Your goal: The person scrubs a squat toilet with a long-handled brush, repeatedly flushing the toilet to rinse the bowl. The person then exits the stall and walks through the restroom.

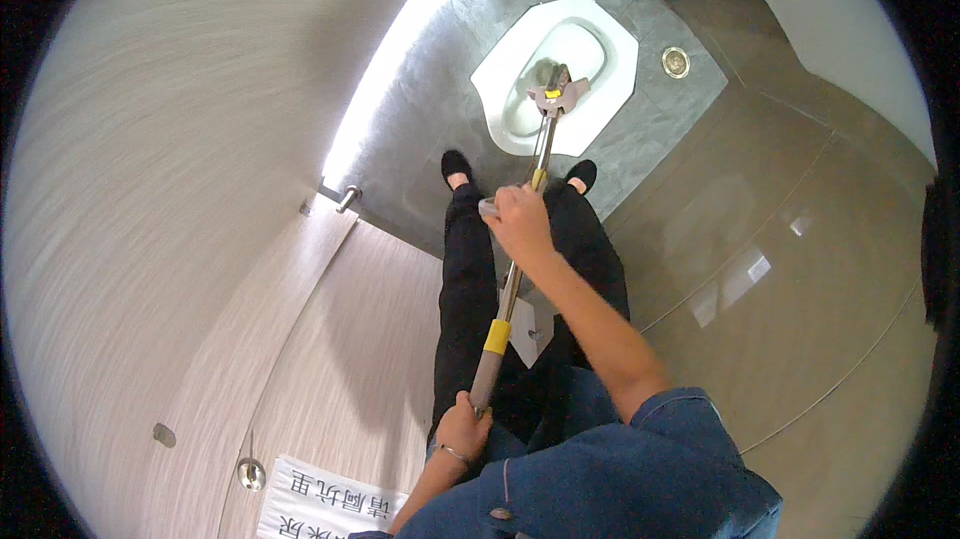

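Left hand (463,431) has its grip wrapped round the mop (507,304) at the handle end, right hand (523,224) is clenched on it higher up. Mop head (560,96) is over the squat toilet (618,89), toward its near edge, so I reckon one hard shove could splash those black shoes (456,164).

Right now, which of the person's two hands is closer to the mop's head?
The right hand, gripping the mop partway along its pole; the left hand, with a bracelet at its wrist, holds the handle's opposite end, farther from the head.
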The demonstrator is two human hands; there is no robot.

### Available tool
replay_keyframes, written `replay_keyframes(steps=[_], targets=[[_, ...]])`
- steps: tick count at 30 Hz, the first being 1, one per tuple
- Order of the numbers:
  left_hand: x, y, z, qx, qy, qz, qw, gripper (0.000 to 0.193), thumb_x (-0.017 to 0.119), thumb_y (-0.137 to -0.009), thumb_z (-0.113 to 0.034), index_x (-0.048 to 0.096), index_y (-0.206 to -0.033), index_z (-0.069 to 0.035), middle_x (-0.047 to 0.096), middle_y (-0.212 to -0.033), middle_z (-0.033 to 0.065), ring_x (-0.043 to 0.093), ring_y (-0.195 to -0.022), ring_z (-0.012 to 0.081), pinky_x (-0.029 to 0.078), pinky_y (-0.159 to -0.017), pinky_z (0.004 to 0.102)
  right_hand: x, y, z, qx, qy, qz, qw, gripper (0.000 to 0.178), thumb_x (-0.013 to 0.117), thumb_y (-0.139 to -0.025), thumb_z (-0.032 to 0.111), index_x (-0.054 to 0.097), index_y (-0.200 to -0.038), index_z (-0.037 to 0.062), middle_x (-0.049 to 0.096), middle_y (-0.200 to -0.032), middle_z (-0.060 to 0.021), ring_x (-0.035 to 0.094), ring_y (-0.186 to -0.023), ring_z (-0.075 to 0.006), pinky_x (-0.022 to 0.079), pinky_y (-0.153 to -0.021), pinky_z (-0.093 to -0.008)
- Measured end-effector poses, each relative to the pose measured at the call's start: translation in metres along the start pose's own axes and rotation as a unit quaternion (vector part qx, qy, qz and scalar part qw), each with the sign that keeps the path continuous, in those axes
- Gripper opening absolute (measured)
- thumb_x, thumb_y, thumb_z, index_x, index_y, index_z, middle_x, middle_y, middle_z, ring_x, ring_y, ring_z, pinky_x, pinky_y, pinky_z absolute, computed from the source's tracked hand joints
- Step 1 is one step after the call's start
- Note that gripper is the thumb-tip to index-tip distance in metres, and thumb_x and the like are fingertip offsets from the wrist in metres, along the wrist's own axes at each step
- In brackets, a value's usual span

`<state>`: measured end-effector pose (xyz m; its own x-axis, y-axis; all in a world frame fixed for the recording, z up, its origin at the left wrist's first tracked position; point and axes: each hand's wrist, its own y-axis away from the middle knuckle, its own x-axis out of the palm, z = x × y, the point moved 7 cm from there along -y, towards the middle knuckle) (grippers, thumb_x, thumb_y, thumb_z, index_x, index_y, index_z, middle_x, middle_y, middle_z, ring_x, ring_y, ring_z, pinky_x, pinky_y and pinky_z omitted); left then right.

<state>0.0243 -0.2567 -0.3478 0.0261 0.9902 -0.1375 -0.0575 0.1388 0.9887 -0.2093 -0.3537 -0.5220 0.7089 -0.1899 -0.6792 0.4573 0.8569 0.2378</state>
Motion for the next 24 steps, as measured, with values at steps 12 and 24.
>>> replay_keyframes(steps=[12, 24], targets=[[-0.013, 0.054, 0.001, -0.098, -0.088, 0.040, 0.991, 0.037, 0.053, -0.079, -0.029, 0.033, -0.099, -0.005, 0.059, -0.076, 0.0236, 0.058, -0.070, 0.0394, 0.046, -0.059, 0.0462, -0.014, -0.115, -0.206, 0.235, 0.094, 0.000, 0.968, 0.029, 0.057, -0.077, 0.030, 0.061, -0.086, 0.0025, 0.059, -0.086, -0.0167, 0.053, -0.079, -0.0327, 0.044, -0.072, -0.0386], [-0.017, 0.076, 0.002, -0.112, -0.133, 0.035, 0.984, 0.039, 0.057, -0.075, -0.025, 0.032, -0.099, -0.008, 0.060, -0.074, 0.0190, 0.058, -0.066, 0.0388, 0.045, -0.056, 0.0455, 0.043, -0.020, -0.203, 0.558, -0.486, 0.111, 0.663, 0.073, 0.062, -0.069, 0.055, 0.043, -0.106, -0.0053, 0.053, -0.088, -0.0150, 0.056, -0.073, -0.0287, 0.049, -0.057, -0.0468]])
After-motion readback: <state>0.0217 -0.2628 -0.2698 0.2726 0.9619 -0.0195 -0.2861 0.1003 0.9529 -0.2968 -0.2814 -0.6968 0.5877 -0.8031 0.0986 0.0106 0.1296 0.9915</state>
